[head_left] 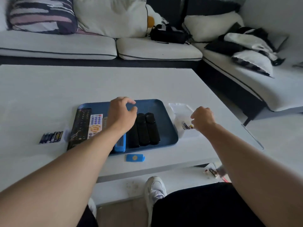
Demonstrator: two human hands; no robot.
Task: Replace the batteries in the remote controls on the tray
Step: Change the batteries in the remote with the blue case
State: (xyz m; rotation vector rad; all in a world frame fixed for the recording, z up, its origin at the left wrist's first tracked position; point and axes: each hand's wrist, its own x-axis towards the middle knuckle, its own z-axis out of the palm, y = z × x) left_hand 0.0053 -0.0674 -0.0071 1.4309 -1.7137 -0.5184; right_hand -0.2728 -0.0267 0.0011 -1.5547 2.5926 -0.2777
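Observation:
A blue tray [155, 106] on the white table holds several remotes: a long black remote [80, 126], a white remote [95, 125] with blue buttons, a blue remote [120, 145] lying back up, and three black remotes [148, 129]. The blue battery cover [134, 157] lies on the table in front of the tray. My left hand [122, 112] hovers over the tray's middle with loosely curled fingers, holding nothing. My right hand [203, 118] reaches into a clear plastic container [179, 110] right of the tray, fingers curled down beside small batteries [186, 125]; its fingertips are hidden.
A row of batteries [51, 137] lies on the table left of the tray. A white sofa [157, 49] with cushions and a black bag [168, 34] wraps round the far and right sides. My shoe [155, 187] and small items [212, 172] are on the floor below the table's edge.

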